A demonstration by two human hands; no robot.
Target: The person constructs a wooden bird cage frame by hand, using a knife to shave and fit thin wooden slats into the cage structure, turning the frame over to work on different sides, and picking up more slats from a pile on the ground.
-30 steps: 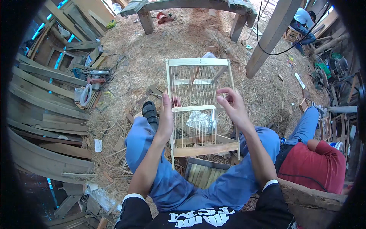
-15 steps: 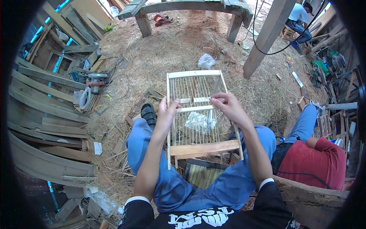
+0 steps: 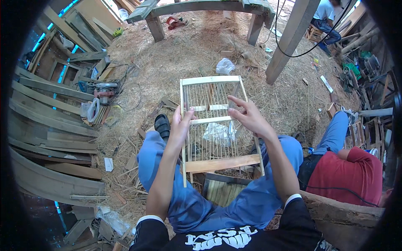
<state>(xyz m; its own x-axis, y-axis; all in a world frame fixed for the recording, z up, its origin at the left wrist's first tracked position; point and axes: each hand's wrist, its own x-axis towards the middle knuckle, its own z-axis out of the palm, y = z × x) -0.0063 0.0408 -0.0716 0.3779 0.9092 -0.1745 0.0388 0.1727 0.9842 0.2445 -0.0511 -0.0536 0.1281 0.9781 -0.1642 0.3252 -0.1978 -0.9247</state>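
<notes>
Above my lap is a light wooden birdcage-like frame [image 3: 222, 163] with thin upright rods, crossbars and a wider board at its near end. My left hand [image 3: 181, 127] grips its left side rail, the thumb lying by the middle crossbar [image 3: 211, 120]. Over the right end of that crossbar is my right hand [image 3: 251, 119], thumb and forefinger spread apart with nothing visible between them. Its other fingers are partly hidden. Through the rods shows a crumpled clear plastic piece [image 3: 217, 134] on the ground.
Slatted wood in a dark box [image 3: 224, 190] lies between my legs. A person in a red shirt [image 3: 345, 175] is close on my right; another person [image 3: 326, 21] sits far right. A post [image 3: 289, 42], a workbench [image 3: 205, 6], a power saw [image 3: 104, 91] and stacked boards [image 3: 54, 117] surround the shavings-covered floor.
My right forefinger has lifted and spread away from the thumb, where the two were close together. The wooden frame has shifted slightly left, with my left hand still on it.
</notes>
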